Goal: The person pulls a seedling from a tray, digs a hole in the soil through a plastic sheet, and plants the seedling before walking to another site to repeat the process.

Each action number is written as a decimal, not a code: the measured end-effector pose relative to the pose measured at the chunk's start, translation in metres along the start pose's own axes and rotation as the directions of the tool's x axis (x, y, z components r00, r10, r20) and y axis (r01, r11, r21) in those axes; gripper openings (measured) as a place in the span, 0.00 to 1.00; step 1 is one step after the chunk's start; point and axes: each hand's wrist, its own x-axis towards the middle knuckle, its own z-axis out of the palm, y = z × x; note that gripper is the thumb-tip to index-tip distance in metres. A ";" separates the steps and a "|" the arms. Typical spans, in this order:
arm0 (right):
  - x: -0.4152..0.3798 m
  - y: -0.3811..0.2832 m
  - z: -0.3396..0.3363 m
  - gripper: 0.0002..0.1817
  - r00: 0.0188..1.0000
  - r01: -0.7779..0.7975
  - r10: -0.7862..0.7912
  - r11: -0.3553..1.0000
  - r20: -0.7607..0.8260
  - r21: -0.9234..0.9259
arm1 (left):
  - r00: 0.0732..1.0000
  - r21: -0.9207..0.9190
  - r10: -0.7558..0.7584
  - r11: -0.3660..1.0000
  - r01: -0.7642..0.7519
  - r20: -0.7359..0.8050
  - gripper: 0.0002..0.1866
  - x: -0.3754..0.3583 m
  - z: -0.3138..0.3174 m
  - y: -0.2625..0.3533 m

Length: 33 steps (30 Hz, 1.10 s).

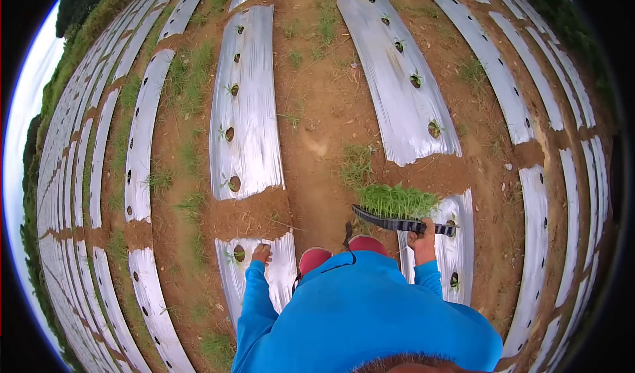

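A black seedling tray point(390, 221) full of slender green seedlings point(399, 201) is held up on the right side, its near edge gripped by my right hand point(423, 235). Below that tray lies a plastic-covered bed point(463, 257) with planting holes. My left hand point(262, 254) hangs over the left bed's silver plastic point(281, 260), beside a hole with a small plant point(239, 254). Its fingers look curled, and whether anything is in them is too small to tell. Blue sleeves cover both arms.
Rows of silver plastic beds point(246, 108) with round holes run ahead, many holes holding small plants. A brown dirt path point(317, 141) runs between them, with weeds point(357, 164) at its right. Bare soil gaps point(248, 215) separate bed sections.
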 end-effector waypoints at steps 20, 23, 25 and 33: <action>0.237 -0.048 0.589 0.13 0.995 0.076 -0.075 0.997 -0.071 0.021 | 0.933 -0.249 0.318 0.902 -0.353 -0.171 0.16 0.422 -0.153 0.663; 0.278 -0.048 0.675 0.12 0.994 0.103 -0.103 0.994 -0.033 0.026 | 0.714 -0.060 0.678 0.717 -0.695 -0.174 0.20 0.412 -0.183 0.877; 0.310 -0.050 0.737 0.12 0.995 0.093 -0.092 0.996 -0.023 0.014 | 0.558 0.009 0.815 0.566 -0.824 -0.155 0.15 0.424 -0.192 0.973; 0.482 -0.053 0.959 0.10 0.991 -0.002 0.007 0.999 -0.137 0.035 | 0.833 0.003 0.499 0.858 -0.513 -0.238 0.18 0.689 -0.176 1.001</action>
